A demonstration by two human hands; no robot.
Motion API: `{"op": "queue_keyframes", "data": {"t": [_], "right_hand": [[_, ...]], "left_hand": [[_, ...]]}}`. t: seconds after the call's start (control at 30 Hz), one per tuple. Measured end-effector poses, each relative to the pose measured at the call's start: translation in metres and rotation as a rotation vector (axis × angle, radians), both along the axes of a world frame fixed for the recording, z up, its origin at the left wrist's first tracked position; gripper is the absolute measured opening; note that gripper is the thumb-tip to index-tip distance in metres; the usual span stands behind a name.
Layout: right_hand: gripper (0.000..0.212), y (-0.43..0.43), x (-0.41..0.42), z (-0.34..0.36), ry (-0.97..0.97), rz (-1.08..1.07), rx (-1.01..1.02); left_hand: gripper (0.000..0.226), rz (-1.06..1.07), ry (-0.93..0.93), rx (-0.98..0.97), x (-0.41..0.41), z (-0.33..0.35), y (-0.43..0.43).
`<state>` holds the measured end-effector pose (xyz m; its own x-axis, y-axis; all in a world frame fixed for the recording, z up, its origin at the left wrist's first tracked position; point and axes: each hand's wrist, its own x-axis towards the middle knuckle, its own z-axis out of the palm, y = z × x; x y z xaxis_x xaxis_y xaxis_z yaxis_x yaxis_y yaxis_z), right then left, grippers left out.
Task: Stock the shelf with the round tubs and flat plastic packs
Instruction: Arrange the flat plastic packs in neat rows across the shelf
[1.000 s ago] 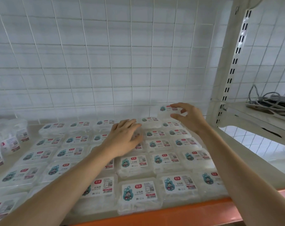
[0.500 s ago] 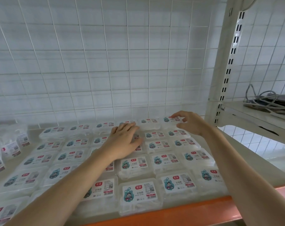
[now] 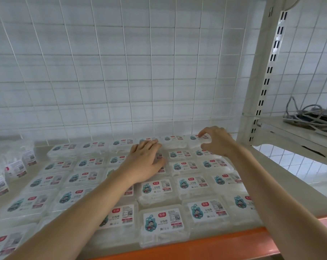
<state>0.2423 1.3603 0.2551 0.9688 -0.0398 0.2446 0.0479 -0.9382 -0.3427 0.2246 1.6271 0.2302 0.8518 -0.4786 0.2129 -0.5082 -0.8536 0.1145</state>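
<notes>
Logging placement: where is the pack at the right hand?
Head view, right side: the pack ends the back row, beside the shelf upright, pinched by the right hand.

Both arms were bare and stretched well forward, coming in from the bottom corners. The left hand (image 3: 145, 162) lay palm down, fingers straight and close together, pointing away from the body, thumb sticking out on the right side. The right hand (image 3: 217, 142) was further out and a bit higher, fingers curled, with forefinger and thumb making a C that pinched a flat pack (image 3: 193, 143) from its right end. The hands were near each other, not touching.
</notes>
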Motion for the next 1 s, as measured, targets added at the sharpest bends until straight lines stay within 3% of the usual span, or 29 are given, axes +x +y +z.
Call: {"op": "queue_keyframes", "data": {"t": [0.27,0.53,1.0], "right_hand": [[0.052,0.037,-0.01,0.013,-0.126,0.096,-0.072],[0.049,0.052,-0.006,0.023,-0.094,0.218,-0.128],[0.052,0.092,-0.061,0.033,0.04,0.377,-0.274]], "left_hand": [[0.055,-0.022,-0.146,0.062,-0.003,0.007,0.0],[0.053,0.063,-0.064,0.118,-0.004,0.035,0.0],[0.065,0.202,-0.151,0.179,-0.096,0.049,0.043]]}}
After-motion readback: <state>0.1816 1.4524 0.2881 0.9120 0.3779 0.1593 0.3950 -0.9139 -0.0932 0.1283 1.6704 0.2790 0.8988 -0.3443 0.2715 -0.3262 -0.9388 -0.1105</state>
